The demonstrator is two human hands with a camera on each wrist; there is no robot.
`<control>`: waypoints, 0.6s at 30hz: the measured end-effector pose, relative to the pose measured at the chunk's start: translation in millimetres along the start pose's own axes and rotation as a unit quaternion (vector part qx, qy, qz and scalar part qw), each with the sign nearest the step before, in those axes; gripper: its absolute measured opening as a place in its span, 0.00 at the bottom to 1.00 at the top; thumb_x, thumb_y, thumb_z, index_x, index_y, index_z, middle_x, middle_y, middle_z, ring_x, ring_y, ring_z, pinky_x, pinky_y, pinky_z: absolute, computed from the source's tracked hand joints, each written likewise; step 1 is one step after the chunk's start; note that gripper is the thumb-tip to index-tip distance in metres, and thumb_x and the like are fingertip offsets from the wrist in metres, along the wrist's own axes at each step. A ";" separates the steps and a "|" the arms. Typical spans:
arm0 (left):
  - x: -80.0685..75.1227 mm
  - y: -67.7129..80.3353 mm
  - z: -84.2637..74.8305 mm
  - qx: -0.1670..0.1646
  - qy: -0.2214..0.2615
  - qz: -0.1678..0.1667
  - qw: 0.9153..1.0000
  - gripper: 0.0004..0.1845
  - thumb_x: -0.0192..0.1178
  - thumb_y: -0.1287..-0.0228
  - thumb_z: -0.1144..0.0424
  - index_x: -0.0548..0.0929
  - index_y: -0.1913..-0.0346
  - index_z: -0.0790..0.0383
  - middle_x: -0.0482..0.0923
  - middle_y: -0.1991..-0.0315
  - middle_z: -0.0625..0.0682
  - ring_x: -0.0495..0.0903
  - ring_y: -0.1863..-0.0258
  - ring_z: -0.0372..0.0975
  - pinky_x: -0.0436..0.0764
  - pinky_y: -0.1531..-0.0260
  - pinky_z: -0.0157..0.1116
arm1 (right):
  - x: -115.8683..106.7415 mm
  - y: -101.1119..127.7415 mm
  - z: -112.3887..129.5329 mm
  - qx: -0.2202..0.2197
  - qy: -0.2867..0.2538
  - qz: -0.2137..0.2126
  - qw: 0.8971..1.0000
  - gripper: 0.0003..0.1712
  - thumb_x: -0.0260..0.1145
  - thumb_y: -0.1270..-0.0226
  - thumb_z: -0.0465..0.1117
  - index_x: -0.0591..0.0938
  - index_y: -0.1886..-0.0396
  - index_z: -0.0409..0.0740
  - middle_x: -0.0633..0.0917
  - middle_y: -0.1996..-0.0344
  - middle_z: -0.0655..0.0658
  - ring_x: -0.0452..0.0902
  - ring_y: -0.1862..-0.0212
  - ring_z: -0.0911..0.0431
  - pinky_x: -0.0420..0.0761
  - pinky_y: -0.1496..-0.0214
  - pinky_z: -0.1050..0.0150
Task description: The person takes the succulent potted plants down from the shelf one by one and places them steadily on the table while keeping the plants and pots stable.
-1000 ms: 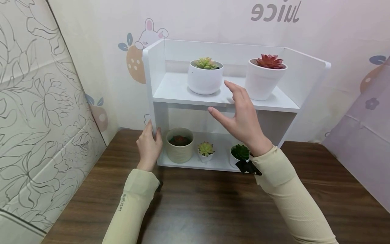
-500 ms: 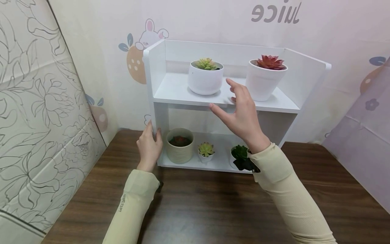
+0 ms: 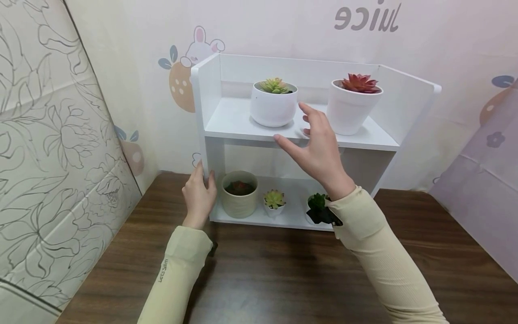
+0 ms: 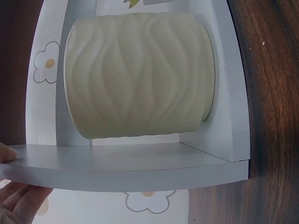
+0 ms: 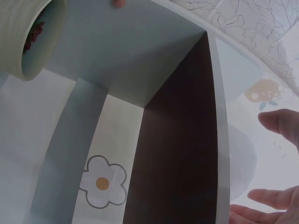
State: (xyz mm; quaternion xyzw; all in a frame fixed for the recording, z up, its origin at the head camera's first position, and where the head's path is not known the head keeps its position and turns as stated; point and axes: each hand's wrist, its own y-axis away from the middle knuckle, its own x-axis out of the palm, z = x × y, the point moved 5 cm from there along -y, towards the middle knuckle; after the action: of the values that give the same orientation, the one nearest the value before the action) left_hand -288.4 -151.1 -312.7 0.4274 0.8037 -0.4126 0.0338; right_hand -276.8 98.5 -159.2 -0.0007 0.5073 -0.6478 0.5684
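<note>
Shelf (image 3: 226,112), white and two-tier, carries five potted succulents (image 3: 238,202): placing looks done, at most adjusting left. Left hand (image 3: 199,194) pinches its left side panel (image 3: 209,90). Right hand (image 3: 321,155), fingers spread, empty, hovers before its upper tier, near the round white pot with yellow-green succulent (image 3: 273,108) there.

There are five potted plants: two in the upper half of the frame, a pale green plant (image 3: 274,85) and a red plant (image 3: 360,83); three in the lower half, a brownish-red plant (image 3: 239,188), a yellow-green plant (image 3: 274,198) and a dark green plant (image 3: 315,201). One shelf (image 3: 230,114), one worktop (image 3: 259,279), two grips: left grip (image 3: 198,195), right grip (image 3: 321,155).
</note>
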 end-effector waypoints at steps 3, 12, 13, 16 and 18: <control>0.5 -0.1 0.0 0.009 0.001 -0.005 1.000 0.22 0.54 0.32 0.65 0.72 0.38 0.72 0.79 0.49 0.69 0.81 0.51 0.59 0.76 0.56 0.60 | 0.7 -1.7 1.3 0.003 0.000 -0.003 1.000 0.47 0.73 0.45 0.50 0.63 0.30 0.37 0.70 0.35 0.37 0.68 0.37 0.45 0.75 0.41 0.53; 1.0 1.1 0.3 0.005 0.003 0.000 1.000 0.22 0.54 0.32 0.64 0.72 0.38 0.71 0.79 0.48 0.69 0.81 0.51 0.59 0.75 0.55 0.60 | 5.6 -5.3 1.2 0.023 -0.011 -0.007 1.000 0.48 0.73 0.45 0.50 0.62 0.29 0.37 0.69 0.35 0.37 0.67 0.36 0.46 0.75 0.40 0.54; 0.9 1.0 0.2 0.004 0.004 0.000 1.000 0.22 0.54 0.32 0.64 0.72 0.37 0.71 0.79 0.48 0.69 0.81 0.51 0.59 0.75 0.55 0.60 | 5.9 -5.9 1.3 0.026 -0.011 -0.007 1.000 0.49 0.72 0.45 0.50 0.61 0.29 0.37 0.68 0.34 0.37 0.66 0.36 0.46 0.74 0.40 0.55; 0.6 0.7 -0.2 0.003 0.005 0.002 1.000 0.22 0.54 0.32 0.64 0.71 0.37 0.71 0.79 0.48 0.69 0.81 0.51 0.59 0.74 0.55 0.61 | 6.7 -7.8 2.0 0.038 -0.014 -0.007 0.999 0.50 0.72 0.45 0.51 0.59 0.28 0.38 0.67 0.34 0.38 0.66 0.34 0.47 0.74 0.38 0.55; 0.4 0.4 -0.1 0.002 0.005 0.002 1.000 0.22 0.54 0.32 0.64 0.71 0.37 0.71 0.79 0.48 0.68 0.81 0.51 0.60 0.74 0.55 0.61 | 7.2 -9.2 2.7 0.044 -0.014 -0.007 0.999 0.51 0.72 0.45 0.52 0.58 0.28 0.38 0.67 0.33 0.38 0.66 0.33 0.48 0.73 0.38 0.55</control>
State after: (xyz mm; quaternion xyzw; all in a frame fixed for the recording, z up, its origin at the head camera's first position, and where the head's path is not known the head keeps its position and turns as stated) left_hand -288.4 -150.6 -313.0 0.4311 0.8023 -0.4118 0.0297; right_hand -284.5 89.9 -156.0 0.0112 0.4702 -0.6733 0.5705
